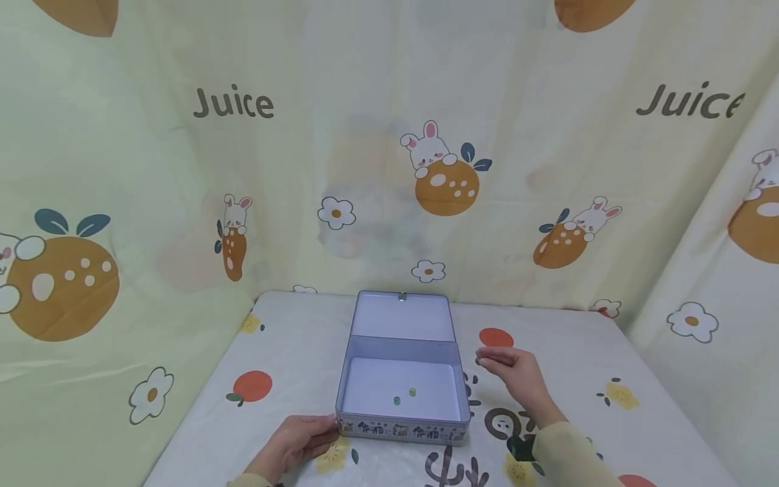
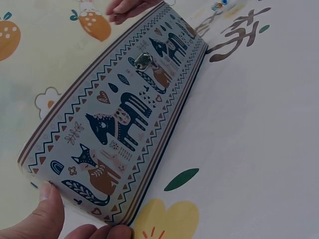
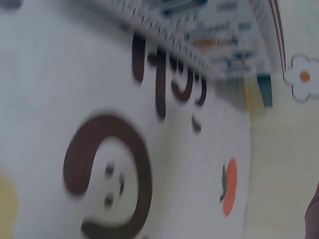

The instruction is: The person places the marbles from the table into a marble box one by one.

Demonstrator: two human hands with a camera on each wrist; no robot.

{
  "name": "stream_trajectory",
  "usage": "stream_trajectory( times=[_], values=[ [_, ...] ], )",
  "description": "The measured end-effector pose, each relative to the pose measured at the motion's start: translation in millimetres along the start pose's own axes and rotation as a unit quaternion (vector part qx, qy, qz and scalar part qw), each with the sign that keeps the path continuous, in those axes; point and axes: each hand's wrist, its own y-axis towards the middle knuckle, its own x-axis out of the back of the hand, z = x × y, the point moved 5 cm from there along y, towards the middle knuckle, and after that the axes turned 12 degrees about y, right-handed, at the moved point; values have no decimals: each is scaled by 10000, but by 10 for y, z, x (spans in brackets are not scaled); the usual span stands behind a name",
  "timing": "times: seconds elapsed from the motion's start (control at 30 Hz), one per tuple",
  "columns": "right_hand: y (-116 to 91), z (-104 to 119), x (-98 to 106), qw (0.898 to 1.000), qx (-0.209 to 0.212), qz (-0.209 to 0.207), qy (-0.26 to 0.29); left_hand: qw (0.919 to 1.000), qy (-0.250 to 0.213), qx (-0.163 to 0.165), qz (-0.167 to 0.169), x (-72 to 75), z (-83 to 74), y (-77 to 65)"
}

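Observation:
A rectangular tin box (image 1: 402, 431) with animal prints stands on the cloth, its hinged lid (image 1: 402, 318) swung up at the back. Inside, on the pale floor, lie a green bead (image 1: 397, 400) and a yellow-green bead (image 1: 412, 391). My left hand (image 1: 298, 436) holds the box's front left corner; in the left wrist view the thumb (image 2: 48, 199) lies against the side and curled fingers sit at the bottom edge. To the right of the box my right hand (image 1: 517, 375) hovers, thumb and fingertips brought together. I cannot tell whether something tiny is between them.
The table wears a white printed cloth (image 1: 292, 365) with fruit and flower pictures. Behind and at both sides hang pale curtains (image 1: 292, 169) with rabbits and oranges. A clasp (image 2: 144, 61) sits on the tin's front.

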Motion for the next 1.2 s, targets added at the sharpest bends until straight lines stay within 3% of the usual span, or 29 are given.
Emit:
stream_trajectory(
  times=[0.2, 0.43, 0.97, 1.2],
  values=[
    [107, 163, -419, 9995, 60, 303, 97, 9999, -50, -69, 104, -20, 6, 3],
    [146, 164, -628, 9989, -64, 403, 223, 9999, -87, -1, 91, -40, 16, 12],
    [171, 142, -700, 9990, -67, 357, 250, 9999, -95, -57, 123, -15, -1, 10],
    [110, 210, -571, 9995, -4, 289, 88, 9999, -105, -24, 98, 3, 3, 6]
  ],
)
